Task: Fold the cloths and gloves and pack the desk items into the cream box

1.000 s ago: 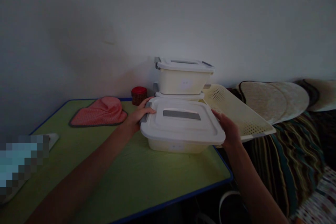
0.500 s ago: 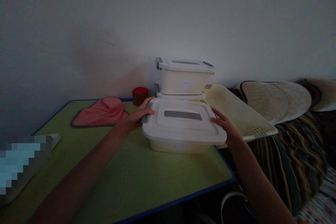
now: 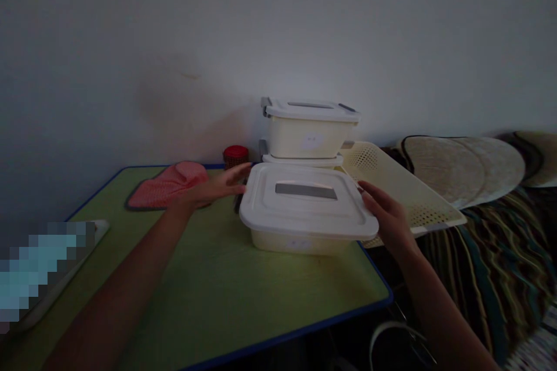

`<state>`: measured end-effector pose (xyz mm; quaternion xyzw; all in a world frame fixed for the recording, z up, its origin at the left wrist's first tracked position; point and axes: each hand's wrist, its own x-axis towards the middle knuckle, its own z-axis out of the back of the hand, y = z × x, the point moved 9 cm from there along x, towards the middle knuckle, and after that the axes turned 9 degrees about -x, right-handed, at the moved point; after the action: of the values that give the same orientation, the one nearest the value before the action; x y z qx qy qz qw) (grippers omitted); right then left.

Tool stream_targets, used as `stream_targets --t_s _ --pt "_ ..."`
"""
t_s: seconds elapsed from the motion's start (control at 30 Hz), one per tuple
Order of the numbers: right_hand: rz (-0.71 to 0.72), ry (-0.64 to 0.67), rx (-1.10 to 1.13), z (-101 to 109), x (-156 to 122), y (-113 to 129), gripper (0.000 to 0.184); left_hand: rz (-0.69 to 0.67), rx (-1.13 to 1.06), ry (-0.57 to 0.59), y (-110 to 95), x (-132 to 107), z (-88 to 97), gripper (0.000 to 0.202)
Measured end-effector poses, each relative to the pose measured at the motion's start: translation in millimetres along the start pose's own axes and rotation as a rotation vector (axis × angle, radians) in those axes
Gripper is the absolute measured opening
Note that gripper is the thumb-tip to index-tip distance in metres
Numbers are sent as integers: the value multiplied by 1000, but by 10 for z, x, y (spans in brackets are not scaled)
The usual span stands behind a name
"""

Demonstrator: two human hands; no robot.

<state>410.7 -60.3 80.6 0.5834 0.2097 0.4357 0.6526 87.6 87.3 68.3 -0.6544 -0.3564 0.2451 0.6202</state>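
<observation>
In the head view, a cream storage box (image 3: 287, 242) with a white lid (image 3: 304, 213) rests on the green table (image 3: 209, 290). A grey strip (image 3: 306, 191) runs across the top of this lid. My left hand (image 3: 220, 185) is at the box's left side, fingers stretched out and apart, near a grey latch (image 3: 238, 203) mostly hidden by the lid and hand. At the right edge of the lid, my right hand (image 3: 389, 217) has its fingers extended along the side; the right latch is hidden behind them.
Behind stand stacked lidded boxes (image 3: 311, 136). A cream perforated basket (image 3: 391, 185) is to the right, beside cushions (image 3: 465, 168) and striped fabric (image 3: 487, 266). A pink cloth (image 3: 169, 185) and a red-topped woven container (image 3: 235, 156) lie leftward. A blurred-out object (image 3: 43, 272) sits far left.
Both hands have moved outward from the lid, the left one letting go of the grey latch. That latch now hangs lower and away from the lid's edge. The view has shifted slightly.
</observation>
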Motion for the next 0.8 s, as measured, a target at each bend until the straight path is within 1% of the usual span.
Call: stream_targets --t_s 0.03,0.1,0.17,0.23,0.3,0.37,0.47,0.57,0.67,0.73,0.8 --pt "74 -6 -68 60 -55 60 41 -8 76 -2 -77 -34 18 68" --pt "188 46 -215 129 -184 120 39 6 193 -12 -189 -103 38 76" --pt "269 48 -285 234 -312 128 44 30 259 -19 -249 -151 24 83" --pt "292 95 -362 257 -418 81 53 34 294 -7 -276 -165 -28 87" --pt "296 111 -409 252 -499 62 58 21 317 13 -284 -157 -86 89" --pt "297 102 -430 226 -552 95 58 10 329 20 -282 -146 -114 89" --pt "293 69 -440 195 -587 172 53 -9 355 22 -302 -145 -122 90" --pt "279 37 -418 216 -605 193 53 -71 294 67 -403 -165 -196 90" --pt "264 4 -357 261 -647 205 57 -153 122 119 -567 -208 -339 95" --pt "275 -25 -282 281 -682 288 55 -197 8 118 -675 -243 -418 98" --pt "321 -56 -184 285 -695 466 50 -267 -78 85 -800 -273 -456 99"
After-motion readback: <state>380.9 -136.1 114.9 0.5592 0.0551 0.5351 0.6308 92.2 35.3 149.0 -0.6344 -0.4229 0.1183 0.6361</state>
